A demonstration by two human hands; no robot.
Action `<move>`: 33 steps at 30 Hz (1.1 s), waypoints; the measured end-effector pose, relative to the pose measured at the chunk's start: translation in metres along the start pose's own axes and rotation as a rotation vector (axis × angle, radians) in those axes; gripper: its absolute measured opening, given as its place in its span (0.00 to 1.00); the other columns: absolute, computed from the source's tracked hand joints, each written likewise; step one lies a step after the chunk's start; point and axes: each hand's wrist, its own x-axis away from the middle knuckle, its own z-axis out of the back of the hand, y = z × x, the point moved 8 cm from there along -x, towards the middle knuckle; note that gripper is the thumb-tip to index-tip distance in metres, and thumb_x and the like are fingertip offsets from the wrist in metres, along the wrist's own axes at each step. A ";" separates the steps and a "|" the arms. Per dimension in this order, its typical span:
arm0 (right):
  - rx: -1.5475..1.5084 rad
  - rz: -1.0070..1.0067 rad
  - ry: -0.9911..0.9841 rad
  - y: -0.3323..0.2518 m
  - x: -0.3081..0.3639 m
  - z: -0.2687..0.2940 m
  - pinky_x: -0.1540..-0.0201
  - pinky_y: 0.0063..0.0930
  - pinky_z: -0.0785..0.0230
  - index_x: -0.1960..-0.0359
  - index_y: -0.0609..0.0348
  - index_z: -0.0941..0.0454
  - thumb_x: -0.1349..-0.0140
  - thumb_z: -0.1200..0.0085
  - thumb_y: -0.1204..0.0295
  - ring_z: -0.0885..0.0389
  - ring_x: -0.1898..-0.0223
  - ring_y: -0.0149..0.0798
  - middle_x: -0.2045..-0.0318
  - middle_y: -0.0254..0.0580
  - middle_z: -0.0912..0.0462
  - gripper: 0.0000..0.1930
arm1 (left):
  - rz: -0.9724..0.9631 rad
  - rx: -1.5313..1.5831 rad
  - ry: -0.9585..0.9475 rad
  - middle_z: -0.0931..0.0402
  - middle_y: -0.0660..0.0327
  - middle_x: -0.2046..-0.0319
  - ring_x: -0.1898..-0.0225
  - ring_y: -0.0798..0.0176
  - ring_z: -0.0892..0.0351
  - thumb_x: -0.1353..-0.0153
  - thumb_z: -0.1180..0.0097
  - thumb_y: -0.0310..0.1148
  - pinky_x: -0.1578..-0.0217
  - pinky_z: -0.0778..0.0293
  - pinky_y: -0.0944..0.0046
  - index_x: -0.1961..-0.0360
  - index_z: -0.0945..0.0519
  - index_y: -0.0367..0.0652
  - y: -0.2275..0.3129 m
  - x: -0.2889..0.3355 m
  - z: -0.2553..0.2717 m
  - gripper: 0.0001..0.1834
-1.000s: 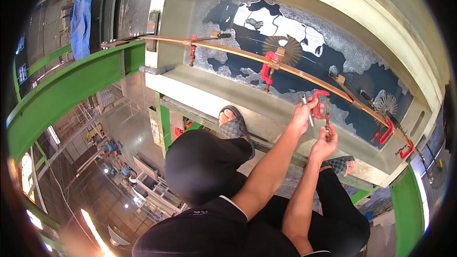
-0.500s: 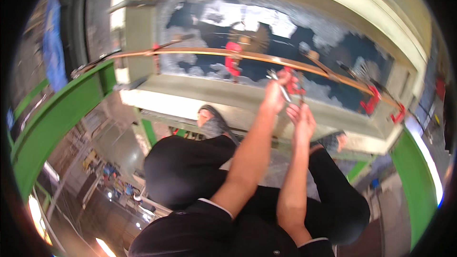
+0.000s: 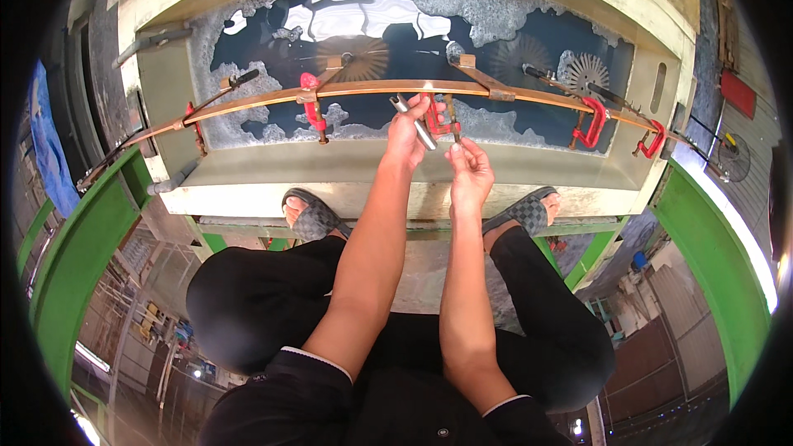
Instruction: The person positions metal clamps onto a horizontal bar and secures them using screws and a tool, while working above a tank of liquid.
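Observation:
A long copper bar (image 3: 380, 89) spans the tank, and a red C-clamp (image 3: 431, 119) sits on it near the middle. My left hand (image 3: 405, 139) is closed around a silver metal tube (image 3: 417, 124) with a notched upper end, its fingertips up at the bar beside the clamp. My right hand (image 3: 471, 172) pinches the lower end of the clamp's screw (image 3: 453, 120) between thumb and fingers. Another red C-clamp (image 3: 313, 107) grips the bar to the left. Farther right are a larger red clamp (image 3: 591, 124) and a smaller red clamp (image 3: 650, 139).
Below the bar, the pale tank (image 3: 322, 158) holds dark liquid with grey foam (image 3: 487, 12). Toothed discs (image 3: 588, 73) hang at the liquid on arms. My sandalled feet (image 3: 314, 213) rest at the near rim. Green beams (image 3: 91, 223) flank me, with a floor far below.
The view has turned and levelled, so the bar and tank appear shifted left. Both hands stay at the same clamp; the left still holds the tube and the right still pinches the screw.

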 end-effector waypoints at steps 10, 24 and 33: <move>-0.088 -0.195 -0.008 -0.016 -0.002 -0.015 0.55 0.20 0.30 0.52 0.67 0.27 0.39 0.46 0.80 0.22 0.62 0.29 0.64 0.42 0.19 0.13 | 0.072 0.075 -0.112 0.23 0.58 0.66 0.66 0.62 0.22 0.35 0.56 0.29 0.61 0.20 0.49 0.54 0.28 0.41 0.002 -0.023 -0.009 0.11; -0.040 0.054 0.099 -0.013 -0.012 0.015 0.55 0.20 0.30 0.51 0.69 0.28 0.40 0.43 0.78 0.22 0.63 0.29 0.63 0.42 0.20 0.16 | 0.123 0.072 -0.233 0.24 0.60 0.65 0.68 0.64 0.23 0.38 0.53 0.29 0.65 0.20 0.52 0.39 0.35 0.41 -0.014 -0.026 -0.052 0.25; 0.033 0.152 0.073 -0.015 -0.012 0.021 0.62 0.19 0.31 0.53 0.67 0.29 0.36 0.47 0.74 0.26 0.69 0.25 0.71 0.36 0.22 0.13 | 0.088 0.111 -0.207 0.24 0.59 0.63 0.68 0.64 0.24 0.36 0.53 0.28 0.68 0.18 0.51 0.39 0.35 0.40 -0.021 -0.019 -0.060 0.24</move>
